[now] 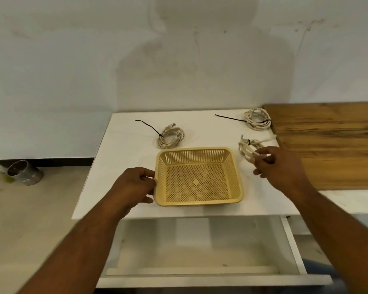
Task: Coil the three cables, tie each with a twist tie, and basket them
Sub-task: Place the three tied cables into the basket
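Note:
A yellow mesh basket (234, 162) stands on the white table with nothing in it. My left hand (134, 185) grips its left rim. My right hand (278, 164) pinches a coiled cream cable (245, 148) bound with a black tie, held just right of the basket. A second coiled cable (171, 137) with a long black tie lies behind the basket at the left. A third coil (257, 118), also tied in black, lies at the table's back right corner.
The white table (125, 158) ends close in front of the basket. An open white drawer (200, 251) juts out below it. A wooden top (331, 145) adjoins at the right. A metal can (25, 172) stands on the floor at the left.

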